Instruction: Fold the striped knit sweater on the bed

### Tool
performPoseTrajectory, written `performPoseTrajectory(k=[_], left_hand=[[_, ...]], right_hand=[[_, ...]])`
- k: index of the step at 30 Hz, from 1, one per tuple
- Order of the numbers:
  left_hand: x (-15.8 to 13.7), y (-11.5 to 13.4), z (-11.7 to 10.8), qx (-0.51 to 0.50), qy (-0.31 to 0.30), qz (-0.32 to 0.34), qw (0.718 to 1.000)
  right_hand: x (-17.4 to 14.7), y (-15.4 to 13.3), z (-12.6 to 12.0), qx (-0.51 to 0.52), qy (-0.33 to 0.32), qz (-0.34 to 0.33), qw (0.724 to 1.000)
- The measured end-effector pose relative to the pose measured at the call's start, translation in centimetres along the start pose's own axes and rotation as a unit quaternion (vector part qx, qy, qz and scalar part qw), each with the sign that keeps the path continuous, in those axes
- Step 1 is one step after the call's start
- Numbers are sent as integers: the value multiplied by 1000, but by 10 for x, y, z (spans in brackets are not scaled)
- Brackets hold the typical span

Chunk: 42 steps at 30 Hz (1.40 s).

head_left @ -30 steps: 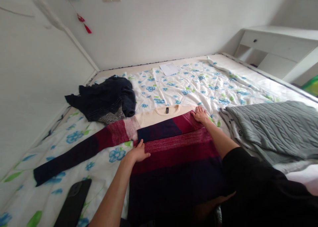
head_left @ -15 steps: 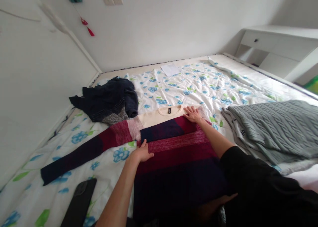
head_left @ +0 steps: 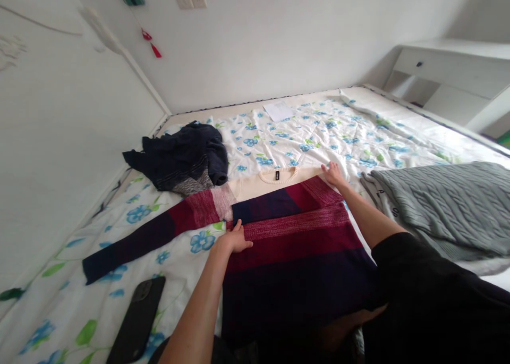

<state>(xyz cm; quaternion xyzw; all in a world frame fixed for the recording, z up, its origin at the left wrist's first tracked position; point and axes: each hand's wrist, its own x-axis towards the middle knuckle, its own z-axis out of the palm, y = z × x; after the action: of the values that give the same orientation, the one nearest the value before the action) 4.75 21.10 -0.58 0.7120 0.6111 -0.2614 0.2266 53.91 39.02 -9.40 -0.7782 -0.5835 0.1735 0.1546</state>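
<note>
A black rectangular phone (head_left: 137, 319) lies left of the left hand (head_left: 236, 240), whose thumb and forefinger are spread over one side of a cream, maroon and navy knit sweater (head_left: 295, 247), flat on a white blue-flowered bedsheet (head_left: 177, 276), one sleeve folded across. The right hand (head_left: 333, 174) touches its shoulder; whether pinching, I cannot tell.

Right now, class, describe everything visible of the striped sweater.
The sweater looks knitted, banded cream, mottled pink, burgundy and navy, with a ribbed round neck and dark label. It lies flat on the flowered sheet, one sleeve stretched leftward, the other folded across its body. The left hand touches its side, the right hand its shoulder.
</note>
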Motion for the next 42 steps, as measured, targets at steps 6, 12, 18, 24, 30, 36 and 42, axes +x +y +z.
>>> performPoseTrajectory(k=[6,12,18,24,30,36,42], left_hand=[[-6,6,-10,-12,-43,-10,999],[-7,6,-10,-21,-34,-17,999],[-3,1,-9,-16,-40,-1,999],[-5,4,-13,-25,-38,-2,999],[-15,10,-23,-22,-10,5,1000],[-21,13,-28,-46,7,-29,999],[-12,10,-19,-29,-4,5,1000]], right_hand=[[-82,-31,31,-48,15,-175,983],[-93,6,33,-65,11,-84,994],[-80,46,22,-63,7,-69,996],[-77,45,20,-59,-20,-58,996],[-88,0,22,-52,26,-17,998],[-147,-144,67,-45,-2,-195,980],[-203,-226,125,-72,-63,-287,953]])
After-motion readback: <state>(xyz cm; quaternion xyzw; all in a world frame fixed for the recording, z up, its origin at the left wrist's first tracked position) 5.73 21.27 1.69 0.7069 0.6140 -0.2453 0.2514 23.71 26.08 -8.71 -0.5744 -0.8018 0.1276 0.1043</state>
